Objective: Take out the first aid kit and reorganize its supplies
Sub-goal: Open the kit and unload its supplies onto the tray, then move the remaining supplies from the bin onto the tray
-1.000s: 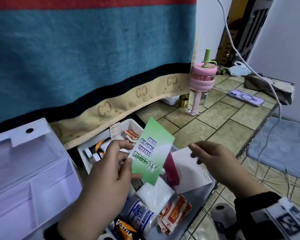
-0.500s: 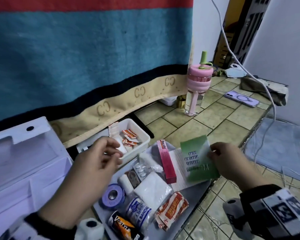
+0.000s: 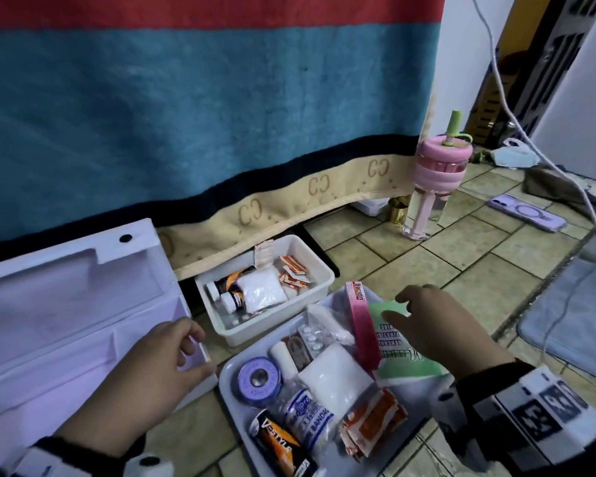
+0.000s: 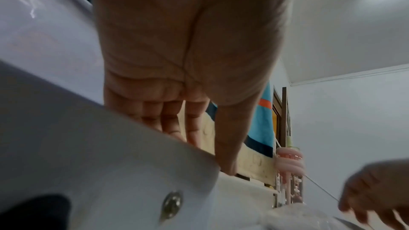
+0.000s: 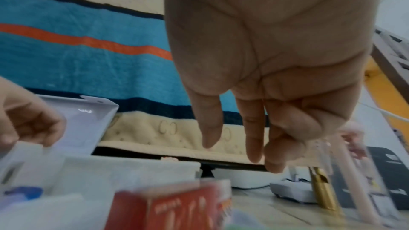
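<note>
The left hand grips the near right corner of the open white kit, fingers curled over its edge. The right hand hovers with loose, empty fingers over the green card on the tray, right of the pink box

A striped blanket is hanging at the far side. A pink bottle is standing on the tiled floor, a phone lying farther right, near a cable.
</note>
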Motion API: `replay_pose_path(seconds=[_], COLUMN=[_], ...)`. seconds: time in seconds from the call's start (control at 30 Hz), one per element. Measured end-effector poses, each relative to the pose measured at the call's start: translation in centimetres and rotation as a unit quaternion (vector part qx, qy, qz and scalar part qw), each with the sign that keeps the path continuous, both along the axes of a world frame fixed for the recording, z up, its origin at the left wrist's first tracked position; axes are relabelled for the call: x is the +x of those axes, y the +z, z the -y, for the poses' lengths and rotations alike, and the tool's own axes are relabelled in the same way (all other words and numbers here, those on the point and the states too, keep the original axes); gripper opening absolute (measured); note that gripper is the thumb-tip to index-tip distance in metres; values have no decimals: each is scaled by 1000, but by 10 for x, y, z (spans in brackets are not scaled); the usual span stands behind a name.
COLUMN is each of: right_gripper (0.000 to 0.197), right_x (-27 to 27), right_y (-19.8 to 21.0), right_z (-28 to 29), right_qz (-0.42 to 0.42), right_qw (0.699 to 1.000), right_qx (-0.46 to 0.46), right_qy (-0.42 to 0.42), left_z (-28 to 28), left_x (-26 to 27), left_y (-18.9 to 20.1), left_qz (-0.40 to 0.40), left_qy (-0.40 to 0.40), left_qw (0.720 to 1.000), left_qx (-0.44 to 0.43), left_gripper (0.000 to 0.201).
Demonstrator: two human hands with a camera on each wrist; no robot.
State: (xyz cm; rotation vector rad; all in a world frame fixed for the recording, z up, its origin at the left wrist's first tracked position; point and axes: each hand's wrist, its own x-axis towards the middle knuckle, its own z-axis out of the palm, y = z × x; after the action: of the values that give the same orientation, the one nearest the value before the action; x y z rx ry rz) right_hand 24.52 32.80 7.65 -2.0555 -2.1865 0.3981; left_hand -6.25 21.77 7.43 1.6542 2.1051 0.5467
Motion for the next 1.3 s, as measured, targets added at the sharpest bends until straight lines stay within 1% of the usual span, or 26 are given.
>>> replay_pose_path(seconds=[0.07,0.17,0.27,0.33,0.43,0.5,0.53,0.6,0.7,0.77,0.83,0.87,0.93,1.0,1.1,1.17,1.23,1.3], right_gripper=[40,38,41,43,49,56,59,60,47,41,33,27,23,21,14,9,12,15], right_x=[-15,-46,-86,-114,-149,-161,-165,-170,-170,-166,-156,-150,-132,-110,-75,-58,-47,-40], right_y=[13,33,43,40,29,18,14,6,3,9,21,28,47,61,66,55,38,20], right_z=[-3,-11,-28,-42,-58,-63,-64,-65,-63,-62,-58,-55,-45,-31,-2,14,25,31], right_qz=[-14,-3,37,65,158,222,237,250,245,228,168,127,55,23,28,36,41,66], right_qw=[999,988,960,943,913,888,883,884,889,890,900,908,922,925,915,910,905,897], right_qx=[22,16,2,10,28,22,9,2,49,55,53,56,68,69,69,52,42,56], right_qy=[43,156,277,326,376,401,404,395,384,390,398,395,378,374,396,410,421,433], left_z=[1,3,6,7,6,5,6,5,5,6,5,5,4,3,2,2,3,4], left_x=[-1,4,8,8,8,10,9,7,5,5,5,5,5,6,7,8,9,11], left_y=[-6,-14,-19,-19,-16,-15,-16,-18,-21,-21,-21,-21,-21,-21,-21,-19,-18,-17], left_qz=[19,4,-14,-44,-85,-91,-90,-90,-91,-95,-107,-110,-108,-105,-104,-110,-115,-118], left_qy=[-2,-19,-3,-7,-34,-40,-40,-40,-40,-44,-48,-49,-48,-45,-41,-41,-41,-41], left_qw=[1000,999,999,997,991,990,990,990,990,990,989,988,987,988,988,987,986,985], left_qx=[-7,-35,-51,-70,-100,-101,-100,-100,-98,-96,-95,-97,-105,-109,-111,-113,-115,-116], left_gripper=[27,22,26,24,29,29,28,28,28,28,29,29,30,32,32,31,30,29])
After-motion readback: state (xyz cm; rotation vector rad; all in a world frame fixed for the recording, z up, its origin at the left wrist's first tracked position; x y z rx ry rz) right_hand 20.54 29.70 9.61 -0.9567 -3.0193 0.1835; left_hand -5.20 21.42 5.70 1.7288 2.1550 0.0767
